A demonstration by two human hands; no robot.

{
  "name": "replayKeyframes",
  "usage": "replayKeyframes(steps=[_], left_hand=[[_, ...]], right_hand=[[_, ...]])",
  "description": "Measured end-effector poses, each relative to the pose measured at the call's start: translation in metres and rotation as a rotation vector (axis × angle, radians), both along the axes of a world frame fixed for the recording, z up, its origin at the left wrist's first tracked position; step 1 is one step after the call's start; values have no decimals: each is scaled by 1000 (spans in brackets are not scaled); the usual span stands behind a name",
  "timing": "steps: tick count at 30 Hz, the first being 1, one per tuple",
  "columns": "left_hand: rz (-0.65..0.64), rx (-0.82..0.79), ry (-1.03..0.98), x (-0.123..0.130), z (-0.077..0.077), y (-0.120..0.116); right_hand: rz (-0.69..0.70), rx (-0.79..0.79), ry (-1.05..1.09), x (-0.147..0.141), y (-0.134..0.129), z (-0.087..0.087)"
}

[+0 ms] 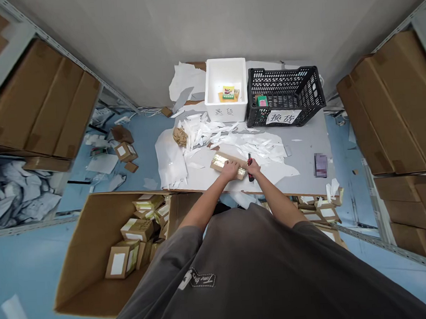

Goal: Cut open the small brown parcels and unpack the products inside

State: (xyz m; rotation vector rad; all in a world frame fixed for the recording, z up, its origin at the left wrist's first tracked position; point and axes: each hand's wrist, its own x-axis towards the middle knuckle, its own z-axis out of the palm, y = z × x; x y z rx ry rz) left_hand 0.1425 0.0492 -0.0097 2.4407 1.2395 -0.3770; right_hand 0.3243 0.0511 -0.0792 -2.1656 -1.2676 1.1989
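A small taped cardboard box [219,161] lies slantwise near the front of the work table, its shiny tape catching the light. My left hand [231,169] grips the box from the near side, fingers bent over its top. In my right hand [254,168] is a red and black utility knife [250,174], held upright at the box's right end. Whether the blade touches the cardboard cannot be made out. Torn white paper strips [200,134] are heaped just behind the box, with a crumpled brown paper ball [180,137] at their left.
A white bin [226,114] and a black crate [284,97], both labelled and holding small packs, stand at the table's back. On the floor at left sits a large open carton [82,263] with several small boxes. Shelves of cartons [39,102] flank both sides.
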Motion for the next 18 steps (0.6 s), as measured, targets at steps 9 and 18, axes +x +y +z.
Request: replayKeyframes(steps=[9, 18], left_hand=[[266, -47, 20, -20, 4, -32], [257, -68, 33, -17, 6, -19]], right_hand=[[244, -42, 253, 3, -33, 30], [777, -57, -136, 28, -26, 57]])
